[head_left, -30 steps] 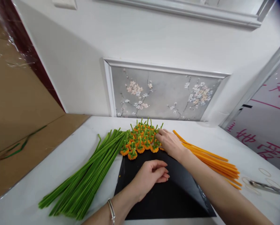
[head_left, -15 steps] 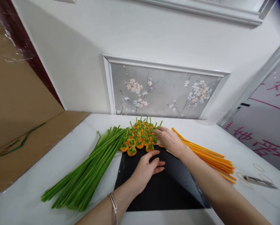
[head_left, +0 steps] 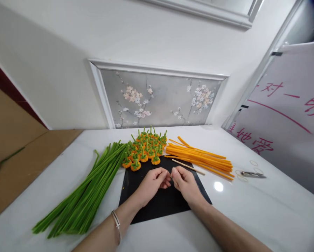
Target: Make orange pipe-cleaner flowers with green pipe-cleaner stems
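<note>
My left hand (head_left: 154, 182) and my right hand (head_left: 184, 182) are side by side over the black mat (head_left: 157, 210), both with fingers curled and pinched. Whatever lies between their fingertips is too small or hidden to make out. Just beyond them stands a cluster of small orange pieces with green tops and stems (head_left: 146, 147). A thin wooden stick (head_left: 188, 167) lies past my right hand, on the mat's right edge. Orange fuzzy stems (head_left: 201, 157) are piled behind it.
On the left lies a big bundle of green fuzzy stems (head_left: 85, 196). Snips (head_left: 252, 174) and thin rubber bands (head_left: 253, 163) are at the right on the white table (head_left: 246, 210). A wall with a flowered panel (head_left: 164, 98) rises behind.
My right hand has come back from the orange and green cluster to beside my left hand. The left hand's spread fingers have closed. The view has turned to the right.
</note>
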{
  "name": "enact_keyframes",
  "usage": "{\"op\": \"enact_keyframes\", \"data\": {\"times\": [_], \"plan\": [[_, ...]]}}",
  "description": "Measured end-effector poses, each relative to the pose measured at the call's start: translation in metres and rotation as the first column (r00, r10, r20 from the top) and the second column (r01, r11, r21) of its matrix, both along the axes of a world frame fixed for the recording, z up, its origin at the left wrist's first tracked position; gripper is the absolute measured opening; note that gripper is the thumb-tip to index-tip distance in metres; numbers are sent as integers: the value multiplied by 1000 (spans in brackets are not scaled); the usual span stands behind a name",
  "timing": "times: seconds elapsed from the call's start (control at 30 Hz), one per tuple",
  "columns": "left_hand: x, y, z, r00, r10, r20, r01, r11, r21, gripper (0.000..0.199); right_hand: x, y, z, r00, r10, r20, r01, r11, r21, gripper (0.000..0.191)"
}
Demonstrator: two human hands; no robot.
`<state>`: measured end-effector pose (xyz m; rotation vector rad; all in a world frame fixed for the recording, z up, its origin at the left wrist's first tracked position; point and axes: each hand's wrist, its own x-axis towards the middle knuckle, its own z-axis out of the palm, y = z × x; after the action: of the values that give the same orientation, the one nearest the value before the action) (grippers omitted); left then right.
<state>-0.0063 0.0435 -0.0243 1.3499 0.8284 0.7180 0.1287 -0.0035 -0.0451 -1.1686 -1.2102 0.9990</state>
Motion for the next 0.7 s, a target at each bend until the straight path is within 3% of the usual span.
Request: {"op": "enact_keyframes", "data": {"times": [0.13, 0.2, 0.27, 0.37, 0.57, 0.7], "plan": [[0, -5, 4, 999, 10, -52, -5, 995, 97, 31, 12, 6, 3, 999, -43, 21, 43, 999, 30, 34], [0, -6, 5, 997, 36, -69, -28, 993, 113, 32, 29, 12, 8, 981, -121, 154, 108, 990, 86, 31], [0, -6, 3, 995, 31, -98, -18, 991, 132, 31, 48, 16, 12, 880, -259, 399, 213, 965, 154, 27], [1, -6, 1, 987, -11, -159, 39, 984, 176, 26, 69, 21, 15, 623, -338, 705, 287, 938, 195, 25], [2, -5, 4, 972, 40, -231, 11, 976, 216, 25, 69, 27, 20, 385, -299, 873, 332, 928, 172, 26], [3, -4, 6, 966, 105, -237, -49, 971, 233, 29, 66, 34, 24, 313, -246, 917, 328, 934, 139, 21]]}}
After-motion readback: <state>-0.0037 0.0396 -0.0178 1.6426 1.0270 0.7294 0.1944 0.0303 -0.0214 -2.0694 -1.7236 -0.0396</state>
